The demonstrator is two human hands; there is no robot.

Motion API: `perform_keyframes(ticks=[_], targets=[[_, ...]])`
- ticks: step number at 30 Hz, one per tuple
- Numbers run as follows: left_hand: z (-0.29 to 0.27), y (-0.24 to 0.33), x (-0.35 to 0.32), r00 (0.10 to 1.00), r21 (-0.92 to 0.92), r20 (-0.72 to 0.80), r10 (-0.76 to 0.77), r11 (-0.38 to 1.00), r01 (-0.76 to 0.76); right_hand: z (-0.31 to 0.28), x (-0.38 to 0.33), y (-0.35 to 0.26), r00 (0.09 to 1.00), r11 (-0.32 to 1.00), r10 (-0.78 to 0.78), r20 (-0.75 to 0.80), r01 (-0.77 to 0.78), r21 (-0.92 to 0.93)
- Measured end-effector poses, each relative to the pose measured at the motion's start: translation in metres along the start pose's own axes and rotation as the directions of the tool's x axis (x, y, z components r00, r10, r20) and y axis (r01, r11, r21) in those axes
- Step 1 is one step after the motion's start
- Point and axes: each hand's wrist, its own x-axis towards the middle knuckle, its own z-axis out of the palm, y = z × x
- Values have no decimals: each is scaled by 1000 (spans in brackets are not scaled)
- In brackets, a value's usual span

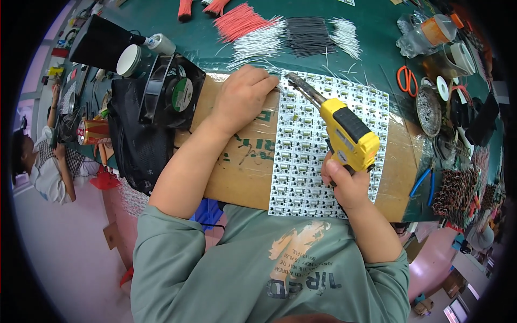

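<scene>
My right hand (349,185) is wrapped around the grip of a yellow and black soldering gun (349,132). Its metal tip points up and left, to the top left corner of a white panel of small circuit boards (301,161). Rows of small components cover the panel. At that same corner my left hand (243,98) is closed in a pinch, close to the tip. What its fingertips hold is too small to make out. Beneath the panel lies a tape-covered cardboard sheet (237,172).
Bundles of red wires (242,22), white wires (258,43) and black wires (308,36) lie beyond the panel. A black fan (172,91) stands left of my left hand. Orange-handled scissors (407,81), blue-handled pliers (423,183) and a plastic bottle (431,32) are at right. Another person (51,167) sits far left.
</scene>
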Motion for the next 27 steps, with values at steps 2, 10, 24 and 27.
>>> perform_keyframes(ticks=[2,10,24,27], targets=[[-1,1,0,1000,-10,-5,2,1000,-2,3,1,-2,1000,1000,10,-29,-10,-10],[0,-1,-1,1000,-11,2,5,1000,-5,9,8,-7,997,998,67,-42,-66,12],[0,-1,0,1000,4,1,12,1000,-12,13,11,-12,994,997,69,-89,-71,-22],[-1,0,-1,1000,14,12,6,1000,-6,14,11,-13,994,997,75,-82,-76,-7]])
